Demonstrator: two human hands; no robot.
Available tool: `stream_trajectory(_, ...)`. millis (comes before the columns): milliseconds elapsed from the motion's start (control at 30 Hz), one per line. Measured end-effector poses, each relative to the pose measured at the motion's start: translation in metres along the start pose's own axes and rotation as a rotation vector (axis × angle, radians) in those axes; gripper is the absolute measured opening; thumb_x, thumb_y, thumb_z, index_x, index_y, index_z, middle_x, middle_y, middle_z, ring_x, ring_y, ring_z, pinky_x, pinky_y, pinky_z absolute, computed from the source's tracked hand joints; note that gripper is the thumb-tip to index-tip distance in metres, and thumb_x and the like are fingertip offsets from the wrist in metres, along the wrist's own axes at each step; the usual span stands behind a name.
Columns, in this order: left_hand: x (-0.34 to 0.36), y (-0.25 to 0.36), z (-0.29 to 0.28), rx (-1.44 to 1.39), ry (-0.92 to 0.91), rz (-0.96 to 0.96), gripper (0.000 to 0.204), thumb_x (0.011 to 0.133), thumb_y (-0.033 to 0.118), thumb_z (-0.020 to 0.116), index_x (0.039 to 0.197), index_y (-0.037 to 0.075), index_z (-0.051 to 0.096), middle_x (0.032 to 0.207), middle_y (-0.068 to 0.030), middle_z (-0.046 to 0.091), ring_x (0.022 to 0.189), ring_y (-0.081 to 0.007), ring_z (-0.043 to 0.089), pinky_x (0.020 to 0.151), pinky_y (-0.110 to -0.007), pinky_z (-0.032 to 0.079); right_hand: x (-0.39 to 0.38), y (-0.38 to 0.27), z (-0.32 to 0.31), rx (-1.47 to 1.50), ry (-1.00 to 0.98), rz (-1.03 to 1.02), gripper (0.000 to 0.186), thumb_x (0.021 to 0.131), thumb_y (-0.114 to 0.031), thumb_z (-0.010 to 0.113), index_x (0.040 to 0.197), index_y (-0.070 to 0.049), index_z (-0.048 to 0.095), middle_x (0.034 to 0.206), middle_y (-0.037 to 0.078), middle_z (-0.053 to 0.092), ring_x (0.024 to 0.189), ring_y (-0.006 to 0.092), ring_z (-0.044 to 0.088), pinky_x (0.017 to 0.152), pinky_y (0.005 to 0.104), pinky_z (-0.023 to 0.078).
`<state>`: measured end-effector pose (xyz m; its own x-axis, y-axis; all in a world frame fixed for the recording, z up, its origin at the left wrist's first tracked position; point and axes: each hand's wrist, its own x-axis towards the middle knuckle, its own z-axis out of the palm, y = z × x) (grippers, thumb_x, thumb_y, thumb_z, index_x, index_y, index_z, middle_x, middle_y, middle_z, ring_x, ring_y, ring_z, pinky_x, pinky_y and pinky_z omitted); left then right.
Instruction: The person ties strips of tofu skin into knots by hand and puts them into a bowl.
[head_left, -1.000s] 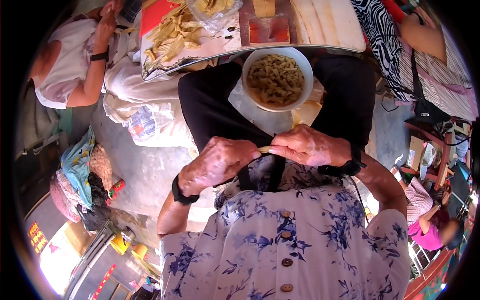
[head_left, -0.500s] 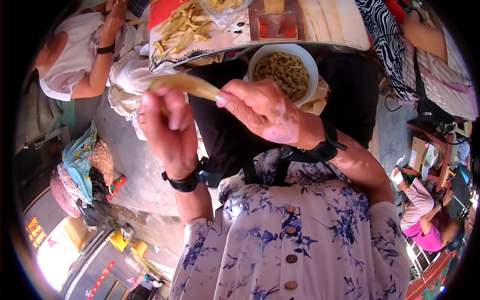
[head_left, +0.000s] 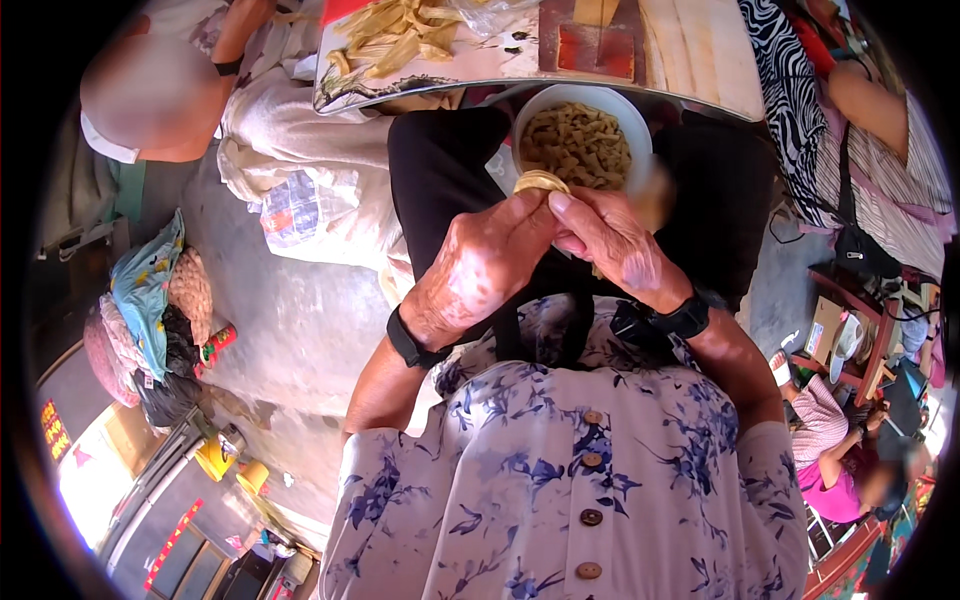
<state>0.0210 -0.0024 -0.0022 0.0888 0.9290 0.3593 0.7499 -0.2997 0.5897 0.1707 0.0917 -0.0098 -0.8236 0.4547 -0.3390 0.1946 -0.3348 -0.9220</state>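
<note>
My left hand (head_left: pixel 485 260) and my right hand (head_left: pixel 620 240) meet over my lap, fingertips pinched together. Between them they hold a yellowish fibrous strip (head_left: pixel 541 182), folded or curled into a small loop whose top shows above the fingers; the rest is hidden by them. Just beyond the hands stands a whitish-blue bucket (head_left: pixel 641 128) between my knees. Inside it lie many short tan pieces (head_left: pixel 570 140). Longer strips of the same yellowish look (head_left: pixel 400 35) are heaped on the far table (head_left: pixel 700 50).
A wooden board with a red block (head_left: pixel 596 52) is on the table, near a clear plastic bag (head_left: pixel 490 15). People sit at the far left (head_left: pixel 150 100), far right (head_left: pixel 870 110) and lower right (head_left: pixel 840 480). Bundled bags (head_left: pixel 150 300) rest on the floor at left.
The strip was stretched out between my hands at the left; now it is folded up small. Both hands have moved right and come together near the bucket.
</note>
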Motion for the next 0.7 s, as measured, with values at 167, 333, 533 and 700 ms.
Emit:
stream_trajectory(167, -0.003, 0.004, -0.003, 0.185, 0.262, 0.222, 0.025, 0.065, -0.006, 0.071, 0.089, -0.003, 0.064, 0.087, -0.0128, 0.063, 0.069, -0.0209, 0.064, 0.055, -0.026, 0.052, -0.005, -0.013, 0.01, 0.046, 0.081, -0.032, 0.034, 0.094, -0.028, 0.048, 0.1, 0.004, 0.058, 0.076, 0.006, 0.058, 0.071, 0.0083, 0.055, 0.064, 0.023, 0.051)
stream_trajectory(333, -0.009, 0.005, 0.0, 0.017, 0.425, -0.019, 0.019, 0.071, -0.003, 0.071, 0.088, 0.0, 0.065, 0.087, -0.0124, 0.064, 0.072, -0.0178, 0.063, 0.06, -0.024, 0.05, 0.001, -0.01, 0.003, 0.049, 0.155, -0.008, 0.036, 0.096, -0.027, 0.043, 0.109, 0.003, 0.057, 0.08, 0.006, 0.059, 0.072, 0.0093, 0.057, 0.063, 0.021, 0.049)
stream_trajectory(533, -0.014, -0.007, 0.014, -1.259, 0.548, -0.703, 0.024, 0.083, 0.002, 0.063, 0.105, -0.004, 0.057, 0.098, -0.0083, 0.06, 0.076, -0.0109, 0.058, 0.068, -0.021, 0.048, 0.001, 0.001, 0.006, -0.14, 0.133, -0.134, 0.029, 0.095, -0.022, 0.045, 0.092, 0.002, 0.06, 0.065, 0.004, 0.057, 0.057, 0.0095, 0.052, 0.052, 0.0232, 0.043)
stream_trajectory(700, -0.008, -0.007, 0.018, -1.4, 0.518, -0.738, 0.026, 0.082, 0.001, 0.063, 0.106, -0.004, 0.057, 0.1, -0.0107, 0.062, 0.086, -0.0151, 0.062, 0.075, -0.025, 0.051, 0.004, 0.006, 0.008, -0.27, 0.116, -0.326, 0.023, 0.093, -0.016, 0.048, 0.083, 0.002, 0.057, 0.06, 0.009, 0.054, 0.051, 0.0172, 0.052, 0.05, 0.028, 0.042)
